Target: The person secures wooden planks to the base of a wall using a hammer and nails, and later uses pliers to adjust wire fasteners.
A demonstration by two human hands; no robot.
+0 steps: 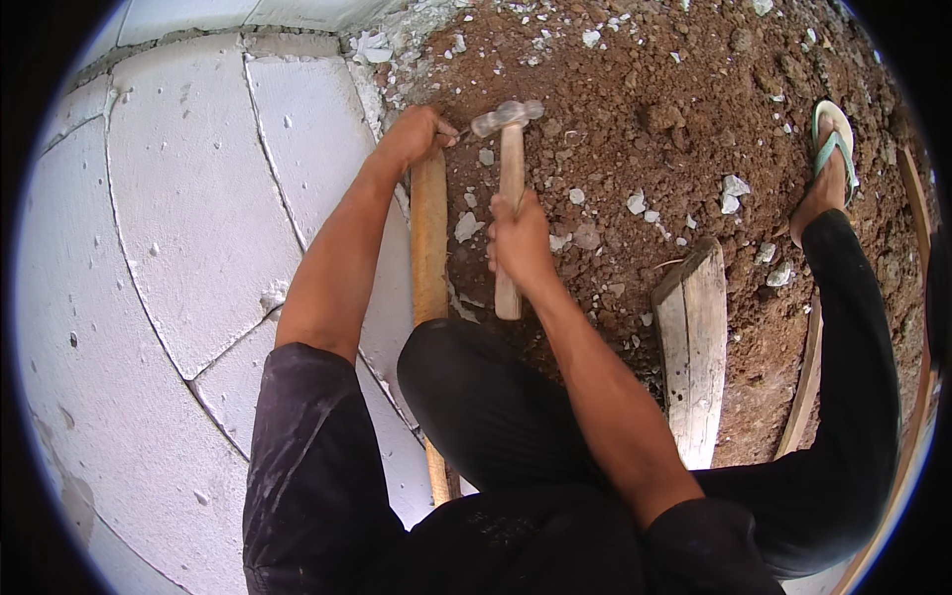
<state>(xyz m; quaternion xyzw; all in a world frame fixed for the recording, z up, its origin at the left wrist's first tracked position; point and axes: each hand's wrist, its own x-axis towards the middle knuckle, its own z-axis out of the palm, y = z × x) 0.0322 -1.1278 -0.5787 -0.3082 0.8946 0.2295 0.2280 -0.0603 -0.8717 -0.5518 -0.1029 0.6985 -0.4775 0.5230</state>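
Over dirt (605,149), I'm watching the right hand (521,241) grasping a stiff, probably head-heavy hammer (512,164) sensibly mid-handle; the left hand (413,137) is pinching a nail-like piece (463,132).

Right hand (523,238): we see it wrapped around the wooden handle of the hammer (512,164).
Hammer head: above the grip, slightly blurred, just beside the left fingertips.
Left hand (415,137): up and left of the grip, pinching a thin nail-like piece (464,131), too small for us to be sure.
Timber strip (429,248): left of grip, running down from the left hand.
White blocks (178,218): farther left of grip.
Soil (615,89): right of grip, white chips scattered.
Weathered board (691,347): lower right of grip.
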